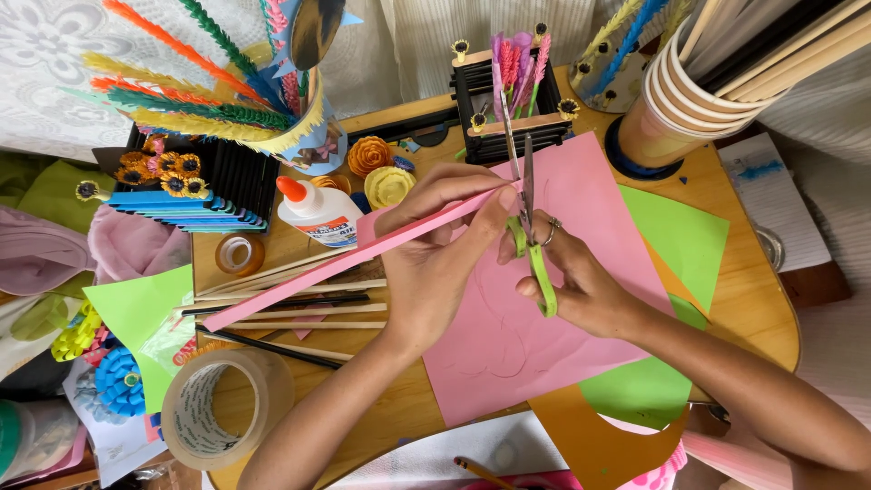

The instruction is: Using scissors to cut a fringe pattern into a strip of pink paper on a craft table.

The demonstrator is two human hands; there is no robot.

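- Pink paper strip [345, 259]: long, thin, light and floppy by the look of it; runs from left of the pink sheet [544, 308] up to the scissors, raised off the desk [762, 299].
- Left hand [435, 263] has its fingers pinched on the strip's upper end, just left of the blades; holding close to the cut looks best, since the free end would likely sag.
- Right hand [581, 281] has its fingers through the green loops of the scissors [529, 227], clenched on the handles; blades point away from the person and look nearly closed (hard to tell exactly).
- Pink sheet lies flat under both hands, over green paper and orange paper; thin, would crease easily.
- Glue bottle [318, 213]: white, orange cap, lying on its side left of the pink sheet, with a blue and orange label.
- Tape roll [218, 408]: big, clear, lower left of the sheet, printed inner core. Small tape roll [239, 252] below the glue bottle.
- Paper cups [671, 100]: stacked, upper right of the sheet, holding sticks.
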